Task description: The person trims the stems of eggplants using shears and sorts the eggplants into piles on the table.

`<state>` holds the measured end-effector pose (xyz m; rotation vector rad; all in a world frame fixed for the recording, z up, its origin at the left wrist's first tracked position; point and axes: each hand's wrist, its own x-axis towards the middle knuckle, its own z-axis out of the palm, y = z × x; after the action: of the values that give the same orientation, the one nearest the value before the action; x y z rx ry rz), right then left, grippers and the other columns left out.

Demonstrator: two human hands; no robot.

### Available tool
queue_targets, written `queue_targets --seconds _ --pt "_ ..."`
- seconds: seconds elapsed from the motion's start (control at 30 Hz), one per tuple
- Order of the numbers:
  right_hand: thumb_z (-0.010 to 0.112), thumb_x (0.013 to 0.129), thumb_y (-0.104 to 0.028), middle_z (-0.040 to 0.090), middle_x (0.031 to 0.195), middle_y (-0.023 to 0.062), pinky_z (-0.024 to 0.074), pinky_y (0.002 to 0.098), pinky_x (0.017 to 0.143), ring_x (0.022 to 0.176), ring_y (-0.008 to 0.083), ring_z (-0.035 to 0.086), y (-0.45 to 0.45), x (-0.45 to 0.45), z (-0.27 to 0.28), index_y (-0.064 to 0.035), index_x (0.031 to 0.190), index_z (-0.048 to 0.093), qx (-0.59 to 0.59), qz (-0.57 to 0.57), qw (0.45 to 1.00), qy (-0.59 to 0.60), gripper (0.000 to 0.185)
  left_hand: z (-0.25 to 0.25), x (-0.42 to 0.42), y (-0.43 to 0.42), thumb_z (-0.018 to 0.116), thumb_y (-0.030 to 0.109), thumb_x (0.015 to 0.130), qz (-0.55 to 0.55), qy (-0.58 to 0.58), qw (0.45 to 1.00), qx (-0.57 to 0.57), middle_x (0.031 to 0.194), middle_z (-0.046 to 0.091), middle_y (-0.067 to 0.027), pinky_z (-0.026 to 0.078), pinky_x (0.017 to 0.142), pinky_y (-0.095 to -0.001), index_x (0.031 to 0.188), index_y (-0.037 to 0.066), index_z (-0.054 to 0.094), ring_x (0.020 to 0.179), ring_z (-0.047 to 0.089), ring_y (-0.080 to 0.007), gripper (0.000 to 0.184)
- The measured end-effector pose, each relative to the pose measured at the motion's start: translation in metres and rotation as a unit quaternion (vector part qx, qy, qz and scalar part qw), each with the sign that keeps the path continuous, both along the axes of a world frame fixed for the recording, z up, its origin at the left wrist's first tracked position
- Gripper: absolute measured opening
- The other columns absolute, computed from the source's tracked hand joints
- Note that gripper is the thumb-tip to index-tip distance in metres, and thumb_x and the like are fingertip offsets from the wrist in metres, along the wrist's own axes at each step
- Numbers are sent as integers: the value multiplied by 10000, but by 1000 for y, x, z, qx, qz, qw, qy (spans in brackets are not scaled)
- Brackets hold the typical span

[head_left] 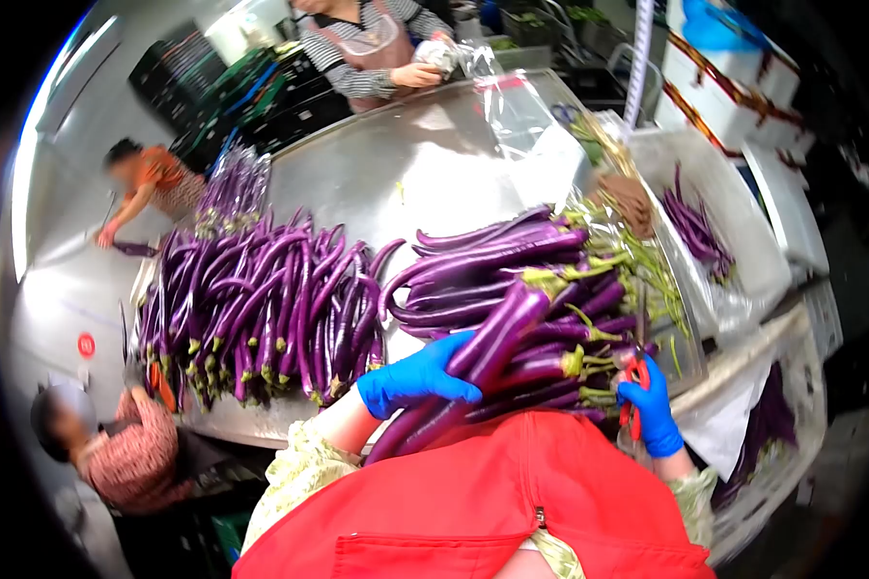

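Note:
My left hand [417, 376], in a blue glove, is wrapped around long purple eggplants [502, 330]; at least one slants across my front with its green cap pointing up and away. My right hand [655, 410], also gloved in blue, grips red-handled shears [634, 386], whose blades point away from me near the stems. A pile of eggplants [492, 261] lies just beyond my left hand, stem ends to the right. Farther left, a larger heap of eggplants [270, 299] has most visible caps facing my side of the metal table [357, 183].
Stem trimmings [661, 289] and a brown glove-like item [628, 203] lie at the right. White bins with eggplants [753, 261] stand beyond that edge. Bagged eggplants [234, 183] sit at the far left. Co-workers are across the table [367, 48] and at the left [135, 444].

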<state>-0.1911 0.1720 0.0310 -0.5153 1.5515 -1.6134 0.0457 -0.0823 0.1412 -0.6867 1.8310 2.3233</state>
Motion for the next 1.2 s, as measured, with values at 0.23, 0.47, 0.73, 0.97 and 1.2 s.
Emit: queue_targets --seconds 0.23,0.47,0.73,0.97,1.2 --pt "549 764 -11 519 801 55 458 242 583 663 130 533 -10 12 -5 -31 1107 461 -37 -36 997 -51 355 19 33 -47 737 257 728 363 254 896 -7 1184 532 -64 479 863 -313 1371 53 368 1034 544 -173 768" --pt "609 769 -77 532 791 50 446 238 609 673 125 521 -24 23 8 -22 1205 445 -30 -11 998 -58 470 28 95 -157 652 293 819 671 427 607 -13 1046 562 -97 464 887 -386 1177 49 501 954 559 -237 459" --pt "557 775 -76 518 824 53 459 249 594 695 133 531 -36 46 34 -9 1184 443 -5 -70 996 -45 430 38 298 -354 554 316 818 632 533 546 -133 1131 612 -199 455 963 -458 1127 39 593 1049 586 -342 417" --pt "571 772 -44 534 841 59 470 268 634 710 145 546 -35 30 9 -9 1168 472 -16 -92 995 -47 410 -23 418 -428 505 341 907 677 332 650 -91 1211 552 -246 434 1002 -407 1202 -57 507 1134 540 -324 495" --pt "599 765 -100 561 830 85 479 279 678 712 167 569 -28 24 7 -6 1050 483 15 -103 994 -27 322 29 373 -338 530 381 915 641 -137 746 -117 724 661 -129 531 504 -258 881 -24 631 559 628 -212 418"
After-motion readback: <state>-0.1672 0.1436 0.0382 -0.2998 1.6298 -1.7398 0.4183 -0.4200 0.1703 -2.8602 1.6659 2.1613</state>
